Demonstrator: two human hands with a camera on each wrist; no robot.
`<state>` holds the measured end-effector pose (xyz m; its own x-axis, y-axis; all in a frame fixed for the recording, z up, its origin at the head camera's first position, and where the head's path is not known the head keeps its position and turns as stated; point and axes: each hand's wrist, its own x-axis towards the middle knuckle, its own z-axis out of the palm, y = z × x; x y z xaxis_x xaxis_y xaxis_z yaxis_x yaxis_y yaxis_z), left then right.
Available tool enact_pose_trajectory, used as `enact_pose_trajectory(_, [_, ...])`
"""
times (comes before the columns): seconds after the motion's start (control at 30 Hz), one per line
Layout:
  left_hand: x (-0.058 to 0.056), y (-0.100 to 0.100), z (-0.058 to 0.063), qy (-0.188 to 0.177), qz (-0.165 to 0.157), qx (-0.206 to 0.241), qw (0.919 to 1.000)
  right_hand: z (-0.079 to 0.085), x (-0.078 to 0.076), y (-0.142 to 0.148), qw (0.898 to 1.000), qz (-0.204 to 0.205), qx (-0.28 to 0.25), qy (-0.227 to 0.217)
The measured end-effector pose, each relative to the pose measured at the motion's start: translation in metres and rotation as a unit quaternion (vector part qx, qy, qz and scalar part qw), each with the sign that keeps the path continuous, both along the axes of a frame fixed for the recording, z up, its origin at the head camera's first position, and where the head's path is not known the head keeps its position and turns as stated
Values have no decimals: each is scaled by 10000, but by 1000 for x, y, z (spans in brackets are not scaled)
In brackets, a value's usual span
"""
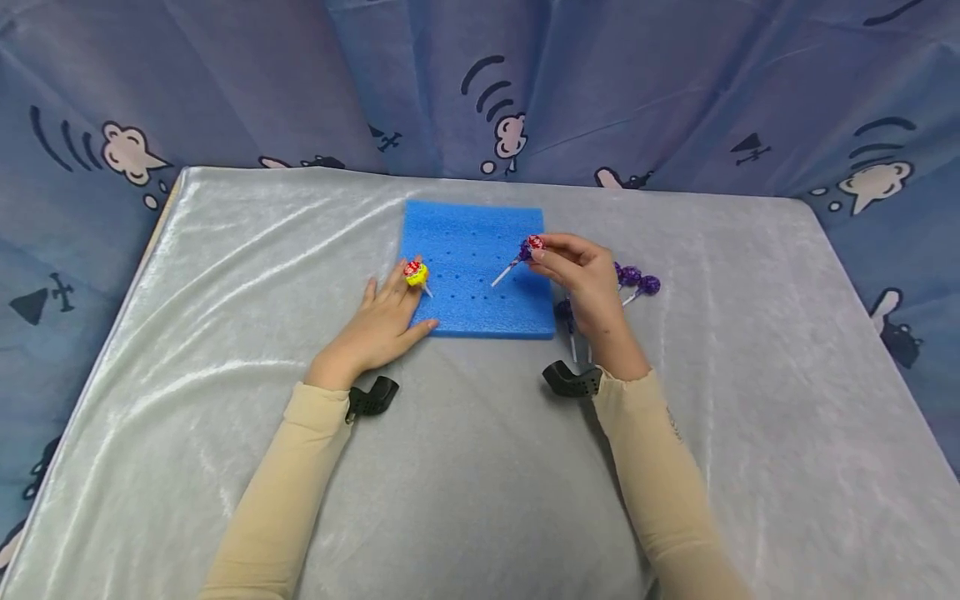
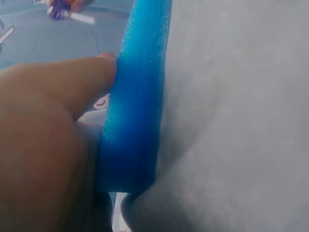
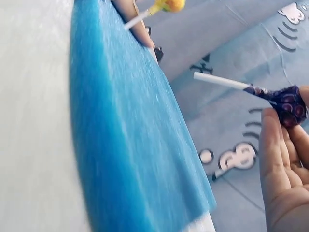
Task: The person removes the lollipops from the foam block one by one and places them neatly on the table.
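Observation:
A blue foam board [image 1: 480, 321] with rows of small holes lies on the table. Its left edge is under my left hand [image 1: 382, 325], which rests flat with fingers spread, the thumb near the front edge. Beside those fingers a yellow lollipop [image 1: 417, 273] stands with its stick in the board. Over the board's right side, my right hand [image 1: 588, 279] pinches a purple lollipop [image 1: 526, 248] by its wrapped head. That lollipop's white stick points left and down, its tip apart from the board in the right wrist view.
Several more purple lollipops [image 1: 649, 285] lie on the table right of the board, partly hidden by my right hand and wrist. A pale velvety cloth [image 1: 465, 467] covers the table. Behind it hangs a blue patterned curtain [image 1: 637, 92].

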<state>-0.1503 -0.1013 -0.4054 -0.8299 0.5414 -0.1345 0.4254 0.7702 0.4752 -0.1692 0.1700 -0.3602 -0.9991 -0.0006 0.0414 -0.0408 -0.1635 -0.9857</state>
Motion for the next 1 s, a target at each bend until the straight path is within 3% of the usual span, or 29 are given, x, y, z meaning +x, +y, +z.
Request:
enact_pose_trajectory(0.27, [0, -1, 0, -23, 12, 13, 10000, 2, 15, 38, 9982, 86, -592, -44])
enact_pose_trajectory(0.47, [0, 0, -1, -15, 6, 27, 10000, 7, 22, 65, 9978, 189, -631, 100])
enact_pose_trajectory(0.8, [0, 1, 0, -7, -15, 51, 10000, 15, 29, 114, 9893, 1327, -458, -406])
enact_pose_trajectory(1.0, [0, 0, -2, -19, 12, 80, 10000, 12, 29, 140, 9827, 1702, -361, -632])
